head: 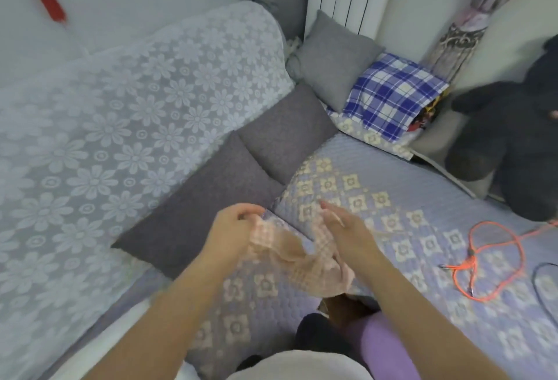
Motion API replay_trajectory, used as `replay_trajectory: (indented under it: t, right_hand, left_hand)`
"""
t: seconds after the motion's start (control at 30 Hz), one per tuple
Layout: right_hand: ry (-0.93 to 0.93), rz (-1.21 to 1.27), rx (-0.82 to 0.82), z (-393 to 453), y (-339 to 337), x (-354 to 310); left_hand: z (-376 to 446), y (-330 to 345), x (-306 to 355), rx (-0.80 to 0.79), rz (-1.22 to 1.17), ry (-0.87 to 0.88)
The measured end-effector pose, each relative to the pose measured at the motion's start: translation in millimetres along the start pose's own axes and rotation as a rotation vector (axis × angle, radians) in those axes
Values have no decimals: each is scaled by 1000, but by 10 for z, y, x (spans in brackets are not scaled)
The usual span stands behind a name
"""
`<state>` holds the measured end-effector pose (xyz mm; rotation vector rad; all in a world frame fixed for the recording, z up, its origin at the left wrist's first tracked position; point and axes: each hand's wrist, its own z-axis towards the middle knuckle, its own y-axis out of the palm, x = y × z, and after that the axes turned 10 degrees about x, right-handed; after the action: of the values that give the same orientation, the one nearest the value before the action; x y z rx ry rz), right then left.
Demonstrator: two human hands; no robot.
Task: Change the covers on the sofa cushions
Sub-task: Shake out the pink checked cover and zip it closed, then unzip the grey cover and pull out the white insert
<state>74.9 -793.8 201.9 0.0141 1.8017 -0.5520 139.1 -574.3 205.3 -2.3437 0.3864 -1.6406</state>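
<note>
The left hand (pixel 234 225) pinches one edge of a pink checked cushion cover (pixel 297 262); the right hand (pixel 344 230) lies against it, fingers straight. Beyond the fingers, two dark grey cushions (pixel 241 174) on the sofa (pixel 422 228) apparently still await covers.

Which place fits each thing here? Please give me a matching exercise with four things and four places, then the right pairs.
Things:
1. pink checked cover
2. orange cord
3. blue plaid cloth
4. dark grey cushions

Places:
A. loose on the quilted seat, at the right
B. leaning against the lace-covered backrest
C. held between the left hand and the right hand
D. in the far corner, beside a light grey cushion

Pairs: 1-C, 2-A, 3-D, 4-B
</note>
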Motion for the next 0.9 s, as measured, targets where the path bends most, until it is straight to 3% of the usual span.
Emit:
replay_trajectory:
  t: [0.03,0.07,0.13,0.2,0.3,0.4,0.47,0.5,0.6,0.67,0.8,0.9]
  right_hand:
    - [-43,-6,-134,-59,129,-37]
    - [-117,-108,-116,-34,179,-17]
    - [-179,-297,94,216,136,142]
    - [-97,-486,304,660,-160,332]
    - [48,-507,583,1307,-870,483]
    - [-37,-476,861,1899,-1459,529]
    - [-48,-499,874,2227,-1618,692]
    - [31,-575,755,2414,-1657,898]
    - [474,-968,110,2893,-1568,1607]
    - [552,-1078,-126,3171,-1214,1733]
    - [165,-977,-560,3415,146,1088]
    - [-185,-1001,-782,3505,1245,664]
  left_hand:
    - [-48,286,119,-149,10,37]
    - [-80,540,245,-278,9,55]
    - [-7,835,446,-491,-58,14]
    - [204,981,572,-578,-77,-19]
    - [742,1083,549,-392,104,-27]
    - [1286,1231,474,-216,92,-166]
    - [1521,1320,450,-143,61,-239]
    - [1626,1373,426,-117,53,-277]
    - [1812,1455,304,-96,59,-395]
    - [1821,1398,167,-65,72,-458]
    - [1714,1046,-296,125,-62,-657]
    - [1573,662,-683,323,-184,-796]
